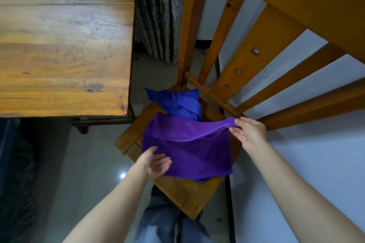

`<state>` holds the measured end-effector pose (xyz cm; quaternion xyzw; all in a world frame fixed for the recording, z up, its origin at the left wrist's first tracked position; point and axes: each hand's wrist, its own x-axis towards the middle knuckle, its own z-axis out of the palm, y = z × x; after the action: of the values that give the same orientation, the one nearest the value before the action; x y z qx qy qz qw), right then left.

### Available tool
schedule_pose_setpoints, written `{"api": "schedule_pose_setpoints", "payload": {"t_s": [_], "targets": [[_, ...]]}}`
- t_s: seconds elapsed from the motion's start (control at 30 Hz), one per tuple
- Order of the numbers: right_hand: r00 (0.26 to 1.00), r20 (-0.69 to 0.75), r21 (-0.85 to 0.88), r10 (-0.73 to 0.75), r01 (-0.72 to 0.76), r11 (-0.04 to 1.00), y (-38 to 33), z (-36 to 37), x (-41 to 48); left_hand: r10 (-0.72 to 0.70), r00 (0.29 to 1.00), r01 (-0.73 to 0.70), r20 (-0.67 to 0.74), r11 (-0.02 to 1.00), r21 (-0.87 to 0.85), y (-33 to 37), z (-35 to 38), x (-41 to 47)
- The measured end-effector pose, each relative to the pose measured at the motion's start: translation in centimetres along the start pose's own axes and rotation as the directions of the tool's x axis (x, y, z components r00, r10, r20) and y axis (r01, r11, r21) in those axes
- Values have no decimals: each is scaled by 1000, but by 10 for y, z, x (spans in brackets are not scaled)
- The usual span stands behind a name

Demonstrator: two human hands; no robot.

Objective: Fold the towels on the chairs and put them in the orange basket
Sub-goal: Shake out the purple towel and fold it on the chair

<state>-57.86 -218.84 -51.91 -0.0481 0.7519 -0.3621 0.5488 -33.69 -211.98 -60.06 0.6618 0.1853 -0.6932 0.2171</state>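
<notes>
Two towels on chair point(174, 188) seat: purple towel point(189, 153) near, blue towel point(181, 102) crumpled far; right hand point(249, 134) pinches purple far-right corner; left hand point(156, 162) relaxed, touching near-left edge; folding underway; next, probably: corner to near edge.

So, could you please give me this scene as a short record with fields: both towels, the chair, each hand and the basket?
purple cloth towel: spread over the chair seat, far edge lifted
crumpled blue cloth towel: at the back of the seat, behind the purple one
orange-brown wooden slat-back chair: bears both towels
right hand: pinches the purple towel's far right corner
left hand: fingers relaxed, touches the towel's near left edge
brown wooden table: left of the chair
orange basket: not in view
</notes>
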Motion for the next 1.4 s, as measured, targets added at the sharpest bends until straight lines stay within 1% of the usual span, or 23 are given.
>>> {"api": "schedule_pose_setpoints", "payload": {"t_s": [0.03, 0.1, 0.17, 0.2, 0.27, 0.3, 0.37, 0.43, 0.57, 0.63, 0.73, 0.8, 0.9, 0.97, 1.1, 1.2, 1.3, 1.4], "targets": [[1000, 5, 24, 1, -1, 1000, 3, 0, -3, -60, 995, 64, 82, 997, -41, -10, 13, 1], [1000, 12, 61, 1, -2, 998, 8, 1, -10, -123, 965, 152, 232, 982, -112, -27, 41, 3], [1000, 22, 79, 0, -2, 997, 13, 1, -15, -115, 937, 189, 331, 961, -200, -36, 69, 3], [1000, 30, 80, 3, -6, 997, 14, 1, -18, -82, 930, 180, 358, 951, -250, -37, 81, 3], [999, 50, 78, 12, -16, 997, 16, -2, -21, 6, 937, 132, 350, 921, -367, -34, 97, 3], [998, 55, 77, 19, -23, 997, 17, -5, -21, 32, 948, 109, 317, 901, -419, -33, 102, 6], [998, 60, 95, 25, -31, 995, 17, -13, -22, 33, 974, 76, 223, 884, -461, -28, 104, 9], [997, 67, 112, 30, -37, 993, 16, -18, -23, 29, 985, 54, 171, 886, -461, -22, 99, 13], [993, 110, 127, 44, -58, 990, 15, -22, -26, -16, 988, 84, 156, 896, -436, -13, 96, 14], [991, 126, 135, 46, -63, 989, 16, -23, -27, -20, 989, 88, 147, 877, -473, -10, 95, 17], [992, 120, 114, 32, -45, 992, 15, -28, -25, 29, 984, 80, 175, 807, -586, -2, 87, 22], [992, 120, 105, 23, -35, 994, 15, -31, -23, 84, 987, 15, 135, 795, -606, 8, 77, 26], [990, 137, 39, 11, -16, 999, 17, -35, -21, 160, 987, -123, 14, 808, -576, 27, 54, 33], [989, 148, -14, 12, -10, 1000, 20, -37, -20, 209, 977, -198, -40, 825, -530, 41, 32, 39], [988, 152, -67, 27, -17, 998, 28, -37, -14, 282, 952, -307, -123, 876, -373, 54, -2, 47], [988, 149, -57, 35, -27, 998, 33, -35, -10, 378, 903, -419, -206, 882, -215, 58, -16, 51], [990, 135, -46, 41, -35, 998, 36, -37, -5, 459, 858, -493, -230, 862, -121, 57, -28, 50], [992, 118, -66, 50, -43, 997, 39, -38, 0, 483, 847, -512, -223, 854, -93, 56, -39, 41]]}}
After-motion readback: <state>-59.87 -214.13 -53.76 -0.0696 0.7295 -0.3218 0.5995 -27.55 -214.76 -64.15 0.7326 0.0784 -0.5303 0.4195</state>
